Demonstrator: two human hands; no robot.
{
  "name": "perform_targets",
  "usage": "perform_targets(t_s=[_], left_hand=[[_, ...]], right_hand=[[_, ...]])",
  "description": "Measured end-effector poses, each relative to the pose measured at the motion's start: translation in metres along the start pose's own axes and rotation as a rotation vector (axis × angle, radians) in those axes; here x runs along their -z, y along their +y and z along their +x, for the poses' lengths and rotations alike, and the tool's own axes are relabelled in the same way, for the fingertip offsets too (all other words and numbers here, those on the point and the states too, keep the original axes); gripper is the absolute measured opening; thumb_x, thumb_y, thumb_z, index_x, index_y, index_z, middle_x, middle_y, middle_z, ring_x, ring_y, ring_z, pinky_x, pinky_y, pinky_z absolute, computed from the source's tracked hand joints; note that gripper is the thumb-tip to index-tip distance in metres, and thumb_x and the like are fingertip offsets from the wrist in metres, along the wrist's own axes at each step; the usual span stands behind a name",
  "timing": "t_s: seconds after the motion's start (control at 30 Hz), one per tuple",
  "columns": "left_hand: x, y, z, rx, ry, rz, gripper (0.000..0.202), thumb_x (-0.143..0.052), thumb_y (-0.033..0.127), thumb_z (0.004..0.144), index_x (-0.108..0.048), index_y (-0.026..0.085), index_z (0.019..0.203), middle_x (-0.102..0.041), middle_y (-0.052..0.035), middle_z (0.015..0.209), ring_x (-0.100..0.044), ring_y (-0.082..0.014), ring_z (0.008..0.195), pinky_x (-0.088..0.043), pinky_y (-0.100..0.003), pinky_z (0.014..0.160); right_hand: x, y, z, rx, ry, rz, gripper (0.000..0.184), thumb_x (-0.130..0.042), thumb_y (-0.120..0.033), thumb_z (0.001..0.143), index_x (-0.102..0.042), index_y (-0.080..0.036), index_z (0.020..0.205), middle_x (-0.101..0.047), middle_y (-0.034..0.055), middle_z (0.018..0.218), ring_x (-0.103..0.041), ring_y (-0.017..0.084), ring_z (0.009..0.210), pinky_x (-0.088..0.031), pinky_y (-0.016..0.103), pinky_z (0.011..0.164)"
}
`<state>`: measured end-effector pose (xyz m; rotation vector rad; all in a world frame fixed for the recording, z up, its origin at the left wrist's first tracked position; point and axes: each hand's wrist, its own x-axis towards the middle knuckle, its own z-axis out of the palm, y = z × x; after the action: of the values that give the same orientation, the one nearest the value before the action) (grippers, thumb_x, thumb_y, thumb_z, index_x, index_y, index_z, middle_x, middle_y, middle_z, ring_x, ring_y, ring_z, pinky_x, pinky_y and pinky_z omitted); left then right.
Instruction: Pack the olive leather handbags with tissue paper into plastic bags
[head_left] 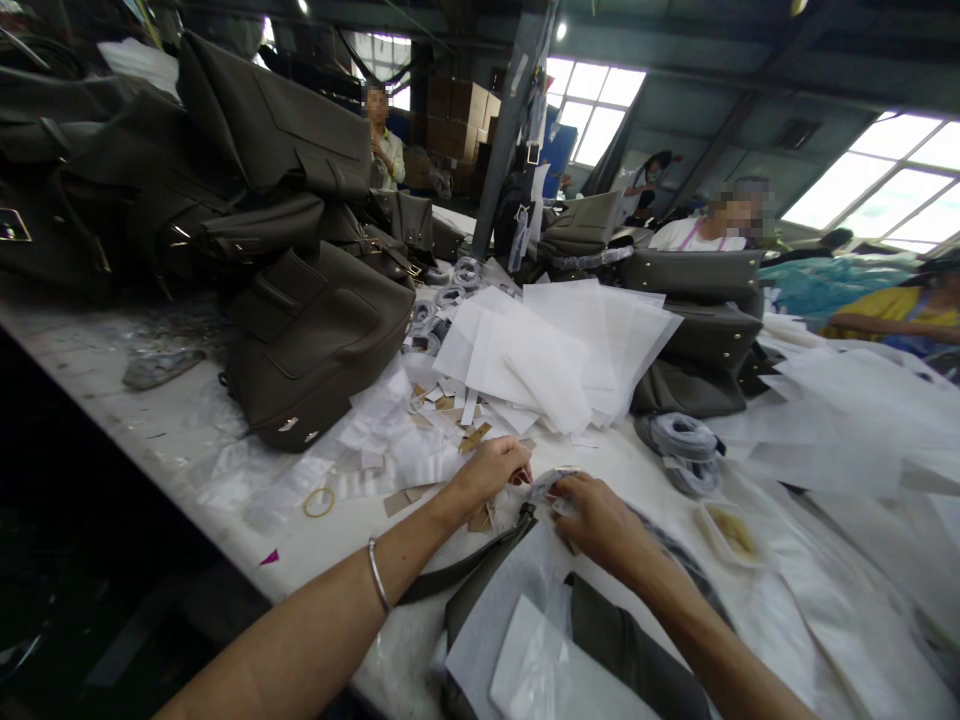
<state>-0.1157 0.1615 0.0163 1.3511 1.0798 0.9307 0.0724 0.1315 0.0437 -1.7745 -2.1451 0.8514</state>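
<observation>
My left hand (491, 467) and my right hand (596, 520) meet over a white table (172, 420), fingers pinched together on a small clear plastic wrap (546, 484) around a metal fitting at the end of a dark strap (465, 565). The strap leads down to a dark olive handbag (615, 650) lying in front of me, partly covered by white tissue paper (517, 610). A thin bangle (379, 575) circles my left wrist. What lies inside the wrap is too small to make out.
A heap of dark olive handbags (300, 330) fills the left of the table, more bags (697, 330) stand at the right. Fanned white sheets (562, 350), paper scraps, a rubber band (319, 502), grey cord coils (682, 440) and a small tray (727, 530) lie around. Other people work beyond.
</observation>
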Motion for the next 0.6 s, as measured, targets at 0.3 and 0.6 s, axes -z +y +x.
perform_targets(t_s=[0.3,0.6], left_hand=[[-0.004,-0.007,0.000,0.064,-0.045,-0.260,0.036,-0.057,0.051,0.077,-0.058,0.016,0.071,-0.066,-0.0041,0.070,-0.057,-0.0132,0.063,-0.044,-0.027,0.065],[-0.005,-0.009,0.002,0.064,-0.035,-0.301,0.034,-0.062,0.049,0.075,-0.059,0.016,0.068,-0.063,-0.0020,0.064,-0.053,-0.0119,0.059,-0.041,-0.026,0.064]], right_hand=[[-0.003,0.019,-0.004,-0.173,-0.004,0.115,0.047,-0.065,-0.043,0.075,-0.063,-0.015,0.113,-0.071,0.0048,0.089,-0.066,0.022,0.080,-0.047,0.031,0.071],[-0.017,-0.003,-0.003,-0.161,0.045,-0.248,0.023,-0.070,-0.030,0.067,-0.054,-0.019,0.077,-0.059,0.0001,0.070,-0.051,0.016,0.066,-0.029,0.027,0.058]])
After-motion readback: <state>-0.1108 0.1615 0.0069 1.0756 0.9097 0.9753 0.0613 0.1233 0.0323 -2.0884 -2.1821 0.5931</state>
